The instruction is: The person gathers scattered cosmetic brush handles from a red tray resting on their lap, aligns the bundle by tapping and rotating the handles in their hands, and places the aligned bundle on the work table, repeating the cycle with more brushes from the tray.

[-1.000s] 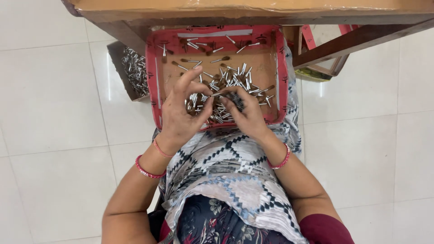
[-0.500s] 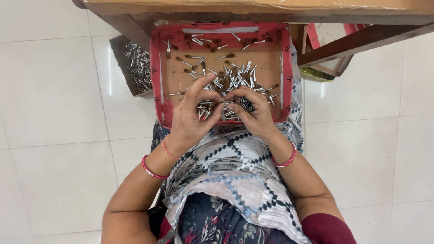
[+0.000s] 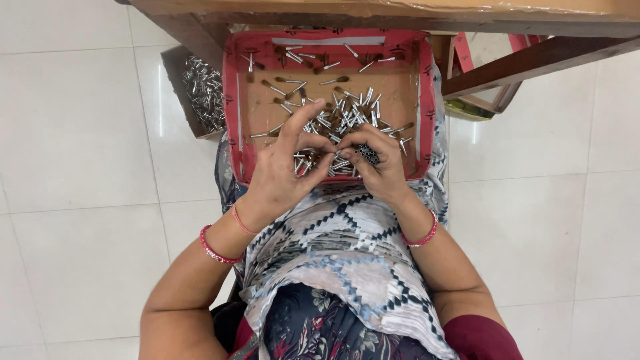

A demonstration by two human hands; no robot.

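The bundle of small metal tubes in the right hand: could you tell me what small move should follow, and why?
Probably the left hand slips one more loose tube into the bundle in the right hand: the fingertips meet beside it, over the pile in the red tray.

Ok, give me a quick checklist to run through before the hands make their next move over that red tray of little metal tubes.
1. Tray steady: the red tray rests on the person's lap, level. Ok.
2. Bundle secure: the right hand cups a bundle of tubes, ends up. Ok.
3. Left hand free to feed: its fingertips meet the right hand over the loose tubes; whether it pinches one, cannot tell.
4. Supply: plenty of loose tubes in the tray. Ok.
5. Side box of metal pieces on the floor, beside the tray. Ok.
6. Overhead room: wooden table edge sits close above the tray. Cannot tell.
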